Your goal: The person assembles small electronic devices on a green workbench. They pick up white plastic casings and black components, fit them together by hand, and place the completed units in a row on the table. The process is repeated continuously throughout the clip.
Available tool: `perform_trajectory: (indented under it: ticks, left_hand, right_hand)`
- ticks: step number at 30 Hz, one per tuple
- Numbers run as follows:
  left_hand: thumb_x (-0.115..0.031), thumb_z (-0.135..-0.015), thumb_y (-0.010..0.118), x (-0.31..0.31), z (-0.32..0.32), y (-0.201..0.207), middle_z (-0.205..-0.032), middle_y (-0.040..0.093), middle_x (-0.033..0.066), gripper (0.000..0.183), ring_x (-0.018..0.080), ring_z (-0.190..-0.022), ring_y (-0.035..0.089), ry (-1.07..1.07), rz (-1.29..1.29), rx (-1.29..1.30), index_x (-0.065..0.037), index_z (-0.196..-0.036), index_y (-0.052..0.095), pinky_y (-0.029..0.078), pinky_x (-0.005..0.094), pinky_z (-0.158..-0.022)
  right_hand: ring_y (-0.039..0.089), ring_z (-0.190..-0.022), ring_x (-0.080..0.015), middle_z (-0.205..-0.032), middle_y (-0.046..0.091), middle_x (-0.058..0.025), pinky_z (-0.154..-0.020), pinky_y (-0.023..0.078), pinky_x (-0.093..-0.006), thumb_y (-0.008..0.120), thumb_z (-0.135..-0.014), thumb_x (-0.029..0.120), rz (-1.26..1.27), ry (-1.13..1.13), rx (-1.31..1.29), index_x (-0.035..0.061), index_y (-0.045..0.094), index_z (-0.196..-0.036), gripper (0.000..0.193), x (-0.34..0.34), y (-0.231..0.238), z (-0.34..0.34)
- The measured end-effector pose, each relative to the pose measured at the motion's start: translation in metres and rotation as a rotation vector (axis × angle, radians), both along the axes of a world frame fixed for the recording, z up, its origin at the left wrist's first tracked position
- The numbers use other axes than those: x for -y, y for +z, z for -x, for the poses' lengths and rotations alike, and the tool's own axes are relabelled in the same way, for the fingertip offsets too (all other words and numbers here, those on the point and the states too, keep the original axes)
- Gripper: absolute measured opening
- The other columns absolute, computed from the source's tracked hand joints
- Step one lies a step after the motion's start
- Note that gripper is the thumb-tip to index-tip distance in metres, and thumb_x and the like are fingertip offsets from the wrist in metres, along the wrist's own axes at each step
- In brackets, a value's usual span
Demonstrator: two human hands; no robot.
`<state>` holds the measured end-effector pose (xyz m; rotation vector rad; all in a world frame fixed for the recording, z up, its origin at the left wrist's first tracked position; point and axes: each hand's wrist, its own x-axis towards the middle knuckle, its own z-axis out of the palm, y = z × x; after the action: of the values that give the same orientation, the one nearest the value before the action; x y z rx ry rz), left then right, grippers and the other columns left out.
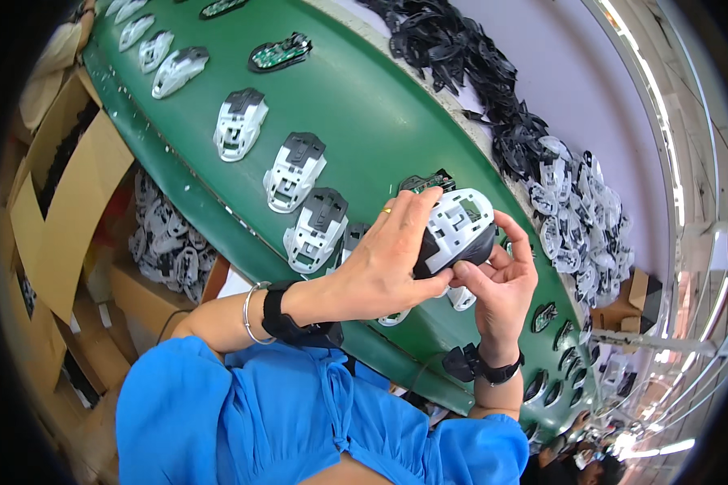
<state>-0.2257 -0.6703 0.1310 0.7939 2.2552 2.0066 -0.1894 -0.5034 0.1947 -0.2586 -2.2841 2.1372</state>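
Over the green work surface [364, 105] I hold a computer mouse housing [463, 220], white plate facing up and black shell beneath. My left hand [380, 263] grips its left side, fingers along the far edge and thumb near the front. My right hand [497, 291] pinches the right and near edge between thumb and fingers. Left of my hands lie white-and-dark mouse housings [317, 230], some partly hidden by my left hand. Just beyond the held housing sits a dark mouse base with a circuit board [429, 179], partly covered by my fingers.
Further mouse housings [241, 123] and a green circuit-board base [281, 53] lie up the surface. Heaps of black shells [453, 48] and white shells [578, 206] rest beyond its edge. Cardboard boxes [73, 234] stand at left. Small dark parts [544, 317] lie at right.
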Motion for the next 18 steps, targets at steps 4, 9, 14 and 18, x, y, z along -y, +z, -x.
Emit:
perform_trajectory:
  ticks: [4,9,14,18]
  left_hand:
    - [-0.014,-0.074,0.073,0.011,0.006,-0.007,-0.127,0.042,0.0221,0.085,0.034,-0.119,0.046,-0.178,-0.09,-0.049,0.004,-0.142,0.026,0.037,0.0406,-0.101]
    - [-0.025,-0.078,0.075,0.014,-0.003,-0.007,-0.132,0.041,0.0198,0.081,0.0312,-0.124,0.044,-0.373,-0.302,0.139,0.004,-0.138,0.03,0.036,0.0398,-0.104]
    - [-0.036,-0.072,0.082,0.019,-0.008,-0.009,-0.129,0.047,0.0183,0.085,0.0298,-0.117,0.051,-0.284,-0.211,0.054,0.0,-0.134,0.037,0.042,0.0396,-0.099]
    - [-0.032,-0.072,0.083,0.017,-0.009,-0.014,-0.126,0.052,0.0177,0.08,0.0303,-0.114,0.053,-0.264,-0.225,-0.127,-0.002,-0.133,0.042,0.043,0.0396,-0.096]
  right_hand:
    - [0.05,-0.125,-0.0268,-0.131,0.051,-0.0177,-0.101,0.046,-0.0379,0.079,-0.066,-0.002,0.071,0.199,-0.069,-0.001,0.032,-0.143,0.09,-0.008,-0.002,0.004]
    - [0.044,-0.13,-0.0214,-0.14,0.046,-0.0145,-0.11,0.034,-0.0366,0.078,-0.072,0.004,0.234,0.399,-0.005,-0.0018,0.038,-0.142,0.08,-0.019,0.006,0.006]
    - [0.053,-0.12,-0.0178,-0.132,0.055,-0.0127,-0.104,0.041,-0.0344,0.079,-0.073,0.003,0.186,0.346,-0.037,-0.0023,0.046,-0.137,0.072,-0.007,0.01,-0.008]
    - [0.06,-0.111,-0.0182,-0.127,0.06,-0.013,-0.098,0.046,-0.0337,0.08,-0.073,0.003,0.025,0.363,-0.214,-0.0002,0.053,-0.132,0.065,-0.009,0.005,-0.019]
